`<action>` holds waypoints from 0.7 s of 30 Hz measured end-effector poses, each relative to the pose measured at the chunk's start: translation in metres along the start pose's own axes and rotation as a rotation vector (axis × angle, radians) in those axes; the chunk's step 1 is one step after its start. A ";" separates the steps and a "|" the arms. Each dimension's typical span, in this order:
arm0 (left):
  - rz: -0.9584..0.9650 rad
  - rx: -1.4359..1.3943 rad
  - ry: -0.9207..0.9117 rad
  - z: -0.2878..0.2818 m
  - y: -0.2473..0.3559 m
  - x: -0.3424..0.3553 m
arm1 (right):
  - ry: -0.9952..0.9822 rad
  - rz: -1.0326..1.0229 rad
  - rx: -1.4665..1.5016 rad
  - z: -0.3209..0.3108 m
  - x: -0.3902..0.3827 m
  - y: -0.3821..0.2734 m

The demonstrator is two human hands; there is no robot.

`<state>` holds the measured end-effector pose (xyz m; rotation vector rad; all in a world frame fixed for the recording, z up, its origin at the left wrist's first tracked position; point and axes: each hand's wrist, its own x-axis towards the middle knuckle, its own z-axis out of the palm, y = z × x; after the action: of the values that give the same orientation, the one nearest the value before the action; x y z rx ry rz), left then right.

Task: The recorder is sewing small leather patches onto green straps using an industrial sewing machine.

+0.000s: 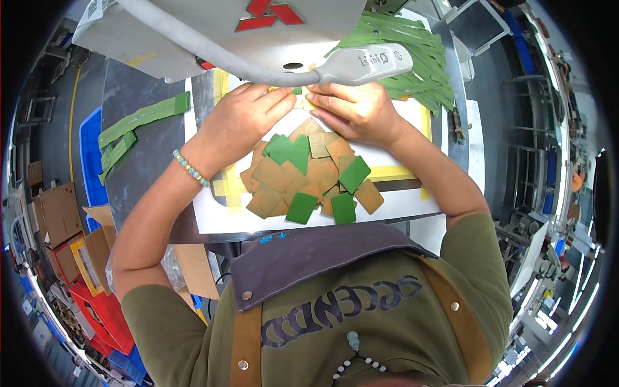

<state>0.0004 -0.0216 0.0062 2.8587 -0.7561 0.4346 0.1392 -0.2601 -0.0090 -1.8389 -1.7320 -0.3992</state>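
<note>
Both my hands meet under the white machine head [303, 45], at its front edge. My left hand [248, 116] comes from the left, fingers closed together and pointing at a small green piece [297, 91]. Opposite it, my right hand [358, 111] has its fingers bent and pressed together beside a yellow edge [309, 103]. The machine and a white lamp [367, 64] partly cover the fingertips, so what they grip cannot be made out. Just nearer to me lies a loose pile of small rounded-corner patches [309, 171], some green side up, others tan.
Green zipper strips [412, 61] are heaped at the back right; a few more [145, 122] lie at the left. White sheeting with yellow tape [387, 173] covers the work surface. Past the left edge are a blue bin [93, 155], cardboard boxes [58, 213] and red crates [97, 316].
</note>
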 end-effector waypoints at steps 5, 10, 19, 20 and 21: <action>0.003 -0.013 0.014 0.000 0.001 0.000 | -0.007 -0.001 -0.002 0.000 0.001 0.000; 0.018 0.000 0.021 -0.001 0.000 0.001 | -0.024 -0.001 -0.011 -0.001 -0.001 0.000; 0.054 0.023 0.069 0.001 -0.001 -0.002 | -0.040 -0.021 -0.011 -0.002 -0.001 0.001; 0.054 0.021 0.071 0.002 -0.001 -0.003 | -0.043 -0.021 -0.012 -0.002 -0.001 0.001; 0.041 0.028 0.047 0.002 -0.002 -0.004 | -0.040 -0.020 -0.003 -0.002 0.000 0.000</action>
<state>-0.0018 -0.0184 0.0023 2.8523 -0.8077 0.5197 0.1396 -0.2613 -0.0081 -1.8445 -1.7794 -0.3753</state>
